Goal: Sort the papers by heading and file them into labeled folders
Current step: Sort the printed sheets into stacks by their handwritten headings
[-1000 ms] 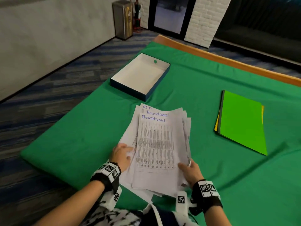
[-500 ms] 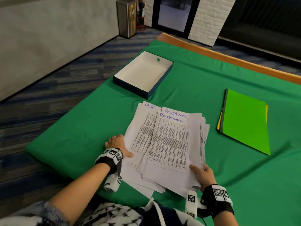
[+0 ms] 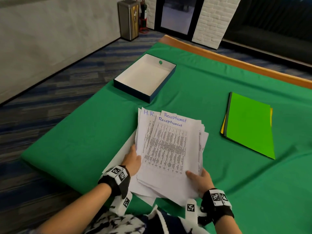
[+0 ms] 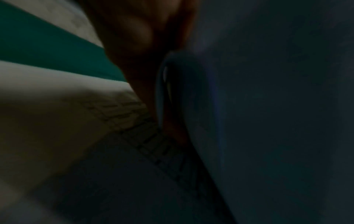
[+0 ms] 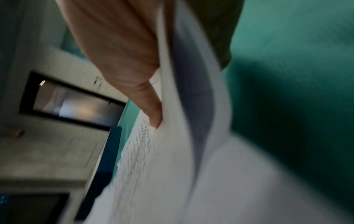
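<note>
A stack of printed papers [image 3: 170, 149] is raised off the green cloth at the near middle. Its top sheets are headed "Receptionist" and one behind them "H.R.". My left hand [image 3: 134, 157] grips the stack's left edge, its fingers hidden under the sheets. My right hand [image 3: 197, 177] pinches the near right corner, thumb on top. In the right wrist view the thumb [image 5: 153, 115] presses on the papers [image 5: 172, 166]. The left wrist view is dark, showing my hand [image 4: 138, 37] against paper [image 4: 57, 106]. A bright green folder [image 3: 249, 125] lies at the right on yellow and dark ones.
An open, empty box [image 3: 118, 81], white inside and dark blue outside, sits at the far left of the cloth. A loose white sheet [image 3: 119, 157] lies under my left hand. The wooden table edge [image 3: 219, 56] runs along the far side. A metal bin [image 3: 129, 19] stands by the wall.
My left hand has come off the lower sheets at the left and taken the stack's left edge. The fanned papers have drawn together. My right hand keeps its pinch on the corner.
</note>
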A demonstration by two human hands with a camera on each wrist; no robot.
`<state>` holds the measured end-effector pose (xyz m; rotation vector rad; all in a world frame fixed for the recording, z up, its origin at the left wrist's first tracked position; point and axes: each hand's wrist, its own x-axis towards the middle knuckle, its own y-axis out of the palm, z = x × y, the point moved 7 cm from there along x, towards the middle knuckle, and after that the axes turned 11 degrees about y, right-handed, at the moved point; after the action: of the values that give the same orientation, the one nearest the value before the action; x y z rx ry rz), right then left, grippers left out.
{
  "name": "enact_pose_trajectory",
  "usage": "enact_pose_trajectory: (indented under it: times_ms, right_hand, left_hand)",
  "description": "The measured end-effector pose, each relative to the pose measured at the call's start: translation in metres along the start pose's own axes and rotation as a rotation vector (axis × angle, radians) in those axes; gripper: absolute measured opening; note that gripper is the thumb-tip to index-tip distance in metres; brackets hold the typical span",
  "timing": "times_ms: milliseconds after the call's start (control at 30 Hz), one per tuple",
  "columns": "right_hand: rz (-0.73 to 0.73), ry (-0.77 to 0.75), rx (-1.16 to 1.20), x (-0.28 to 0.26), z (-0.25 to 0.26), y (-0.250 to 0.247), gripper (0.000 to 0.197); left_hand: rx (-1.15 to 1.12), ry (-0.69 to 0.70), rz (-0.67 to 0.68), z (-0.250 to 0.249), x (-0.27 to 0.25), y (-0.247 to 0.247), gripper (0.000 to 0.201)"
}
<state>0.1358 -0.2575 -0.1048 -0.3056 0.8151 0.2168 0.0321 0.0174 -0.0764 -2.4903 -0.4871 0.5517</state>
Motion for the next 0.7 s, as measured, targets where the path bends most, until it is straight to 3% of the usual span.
enact_pose_trajectory:
  times_ms: [133, 367, 467, 600, 667, 700]
  right_hand:
    - [0.077, -0.05, -0.228, -0.005, 0.004, 0.021, 0.041]
    - [0.107, -0.14, -0.423, -0.003, 0.022, 0.028, 0.032]
    - [0.027, -0.199, -0.383, 0.003, 0.033, 0.017, 0.035]
    - [-0.048, -0.242, -0.121, 0.01, 0.043, -0.005, 0.088]
    - [0.024, -0.259, 0.059, 0.006, 0.049, -0.004, 0.088]
    - [0.066, -0.274, 0.117, 0.001, 0.053, -0.003, 0.076]
  left_hand:
    - [-0.087, -0.023, 0.073, 0.003, 0.001, 0.01, 0.059]
    - [0.042, 0.097, 0.07, -0.001, 0.0, -0.002, 0.053]
    - [-0.023, 0.157, 0.059, -0.008, -0.003, -0.013, 0.052]
    - [-0.208, 0.196, 0.16, -0.023, -0.01, -0.018, 0.055]
    - [-0.245, 0.213, 0.209, -0.032, -0.014, -0.016, 0.057]
    - [-0.236, 0.216, 0.227, -0.034, -0.016, -0.014, 0.057]
